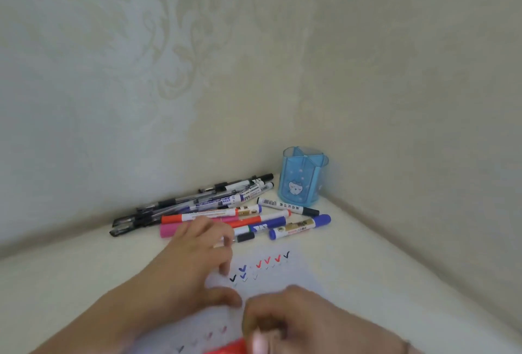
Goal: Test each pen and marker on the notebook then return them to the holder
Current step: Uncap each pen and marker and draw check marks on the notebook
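Currently I log the right hand [285, 322] closed on a red marker [226, 349] at the white notebook page [271, 277]. Left hand [197, 252] rests open, empty. Translucent blue plastic holder [302, 178] stands upright far-right; right hand nearer.

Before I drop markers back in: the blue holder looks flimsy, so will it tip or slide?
The blue holder stands upright and looks empty, thin translucent plastic, so probably light and apt to slide or tip if knocked. The walls close behind may stop it.
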### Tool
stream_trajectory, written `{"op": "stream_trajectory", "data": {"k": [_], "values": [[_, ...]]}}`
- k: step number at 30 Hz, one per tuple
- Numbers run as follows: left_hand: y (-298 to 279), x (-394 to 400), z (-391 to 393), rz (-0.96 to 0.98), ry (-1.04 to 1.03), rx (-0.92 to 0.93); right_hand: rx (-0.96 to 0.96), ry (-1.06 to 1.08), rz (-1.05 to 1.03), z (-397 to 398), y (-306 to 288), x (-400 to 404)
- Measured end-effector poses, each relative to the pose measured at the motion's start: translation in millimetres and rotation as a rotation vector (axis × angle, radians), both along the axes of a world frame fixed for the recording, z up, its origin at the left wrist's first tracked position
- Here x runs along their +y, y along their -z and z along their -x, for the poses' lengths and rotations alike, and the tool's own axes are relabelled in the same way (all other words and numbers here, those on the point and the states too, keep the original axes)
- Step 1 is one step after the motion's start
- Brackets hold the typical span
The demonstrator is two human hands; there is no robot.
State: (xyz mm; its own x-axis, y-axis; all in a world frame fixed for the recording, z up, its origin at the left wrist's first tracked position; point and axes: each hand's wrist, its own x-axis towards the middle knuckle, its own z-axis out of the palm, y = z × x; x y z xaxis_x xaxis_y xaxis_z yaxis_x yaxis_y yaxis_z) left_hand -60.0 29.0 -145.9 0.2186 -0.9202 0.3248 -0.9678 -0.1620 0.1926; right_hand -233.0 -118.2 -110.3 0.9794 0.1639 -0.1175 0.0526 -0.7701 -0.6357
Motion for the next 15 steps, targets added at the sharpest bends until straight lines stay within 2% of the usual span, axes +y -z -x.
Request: {"op": "stream_trajectory", "data": {"k": [2,4,6,7,8,9,11,14,15], "values": [[-1.0,-4.6,5.7,-0.021,-0.004,0.173,-0.166,0.264,-0.076,-17.6,-0.1,-17.2],[-1.3,-2.5,7.2,-0.066,-0.077,0.384,-0.234,0.467,0.017,-32.3,-2.0,-37.2],[-1.4,0.7,4.7,0.082,-0.135,0.481,-0.277,0.541,-0.007,-37.5,3.0,-46.1],[-2.8,2.4,7.2,0.134,-0.158,0.456,-0.265,0.523,-0.020,-37.3,5.1,-46.2],[-5.2,2.9,11.5,0.150,-0.169,0.340,-0.234,0.499,-0.051,-35.9,3.5,-42.9],[-6.2,2.2,13.9,0.158,-0.161,0.148,-0.219,0.482,-0.116,-33.9,1.5,-38.2],[-11.9,-0.3,20.3,0.186,-0.097,-0.089,-0.263,0.497,-0.414,-31.7,-1.1,-26.7],[-11.9,0.8,21.4,0.254,-0.008,-0.038,-0.372,0.452,-0.990,-32.1,1.6,-11.7],[-13.6,1.0,22.7,0.251,-0.007,-0.007,-0.375,0.416,-1.120,-32.0,4.8,-8.3]]}}
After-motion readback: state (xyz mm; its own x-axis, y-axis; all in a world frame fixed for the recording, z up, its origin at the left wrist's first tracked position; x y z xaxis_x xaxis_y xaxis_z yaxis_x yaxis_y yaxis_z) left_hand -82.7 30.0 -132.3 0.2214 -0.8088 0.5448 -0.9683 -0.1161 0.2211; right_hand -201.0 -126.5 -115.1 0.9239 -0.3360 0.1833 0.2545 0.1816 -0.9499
